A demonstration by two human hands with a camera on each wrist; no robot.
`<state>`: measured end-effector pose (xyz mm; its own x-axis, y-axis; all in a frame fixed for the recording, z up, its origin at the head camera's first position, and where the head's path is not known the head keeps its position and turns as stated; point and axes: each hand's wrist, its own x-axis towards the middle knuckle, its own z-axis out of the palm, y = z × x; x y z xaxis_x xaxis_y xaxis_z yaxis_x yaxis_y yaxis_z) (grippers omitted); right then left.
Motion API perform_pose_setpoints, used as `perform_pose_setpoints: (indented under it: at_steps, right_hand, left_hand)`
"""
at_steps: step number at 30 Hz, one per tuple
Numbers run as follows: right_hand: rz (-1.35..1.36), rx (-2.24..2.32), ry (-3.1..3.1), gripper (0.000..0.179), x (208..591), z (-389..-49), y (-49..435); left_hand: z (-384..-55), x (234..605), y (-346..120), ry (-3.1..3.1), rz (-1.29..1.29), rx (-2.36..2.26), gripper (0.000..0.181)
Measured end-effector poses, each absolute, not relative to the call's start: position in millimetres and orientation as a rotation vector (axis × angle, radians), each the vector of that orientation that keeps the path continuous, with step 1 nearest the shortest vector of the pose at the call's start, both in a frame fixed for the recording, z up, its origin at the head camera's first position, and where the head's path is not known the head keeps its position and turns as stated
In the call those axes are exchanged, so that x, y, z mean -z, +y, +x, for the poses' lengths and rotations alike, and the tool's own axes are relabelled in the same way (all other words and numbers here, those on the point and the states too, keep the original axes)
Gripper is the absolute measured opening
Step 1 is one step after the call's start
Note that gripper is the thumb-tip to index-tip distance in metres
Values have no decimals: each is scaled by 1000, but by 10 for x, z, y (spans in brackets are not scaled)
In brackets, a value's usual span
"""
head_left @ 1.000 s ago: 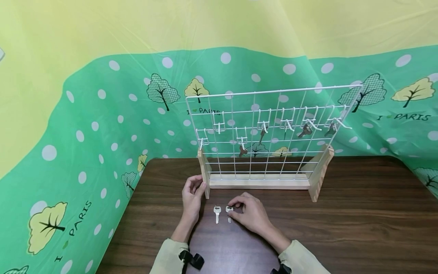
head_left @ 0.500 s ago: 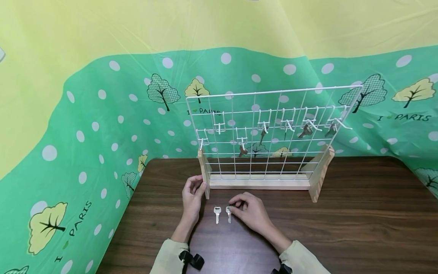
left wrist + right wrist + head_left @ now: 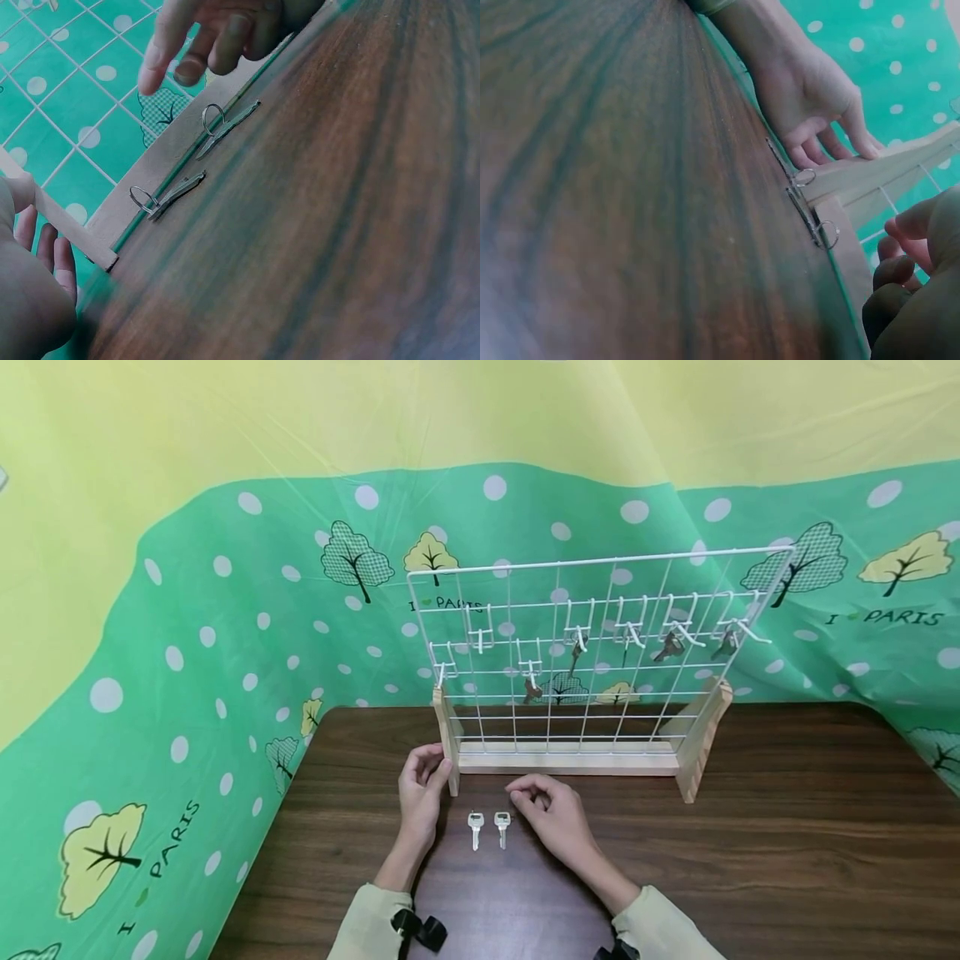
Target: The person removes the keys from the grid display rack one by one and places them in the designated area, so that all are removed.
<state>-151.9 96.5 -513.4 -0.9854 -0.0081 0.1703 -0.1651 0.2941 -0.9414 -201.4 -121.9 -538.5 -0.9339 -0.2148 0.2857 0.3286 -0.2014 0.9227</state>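
Observation:
Two silver keys, a left key (image 3: 476,831) and a right key (image 3: 502,830), lie side by side on the table in front of a white wire grid rack (image 3: 585,718). Each key carries a small ring (image 3: 213,120), plain in the wrist views. My left hand (image 3: 422,793) holds the rack's left wooden leg (image 3: 447,735), thumb on one side and fingers on the other. Just right of the keys, my right hand (image 3: 553,818) hovers with loosely bent fingers, apart from both keys and holding nothing visible.
White hooks (image 3: 577,635) hang across the grid, several bearing dark keys (image 3: 670,647). The hook (image 3: 480,639) at upper left shows no key. A wooden bar (image 3: 570,764) joins the legs. Behind the brown table (image 3: 825,827) hangs a green and yellow cloth (image 3: 225,693).
My right hand has drawn away from the right key, up and to the right, leaving it fully visible on the table. The left hand stays at the rack's leg.

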Motion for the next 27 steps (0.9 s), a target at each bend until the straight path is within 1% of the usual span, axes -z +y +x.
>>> perform_pose_setpoints:
  at_steps: [12,21,27]
  right_hand:
    - [200,-1771,-2315,8,4790,-1455,1005]
    - [233,-1867,-2189,10,4547,-1422,1074]
    - [250,-1850,-2149,11,4426,-1410,1117]
  left_hand:
    - [-2018,5385,-1225,-1714,-122,2200,30]
    - [-2008,5361,-1216,-1716,-108,2211,30]
    - [-2018,5379,-1211,-1713,-123,2204,30]
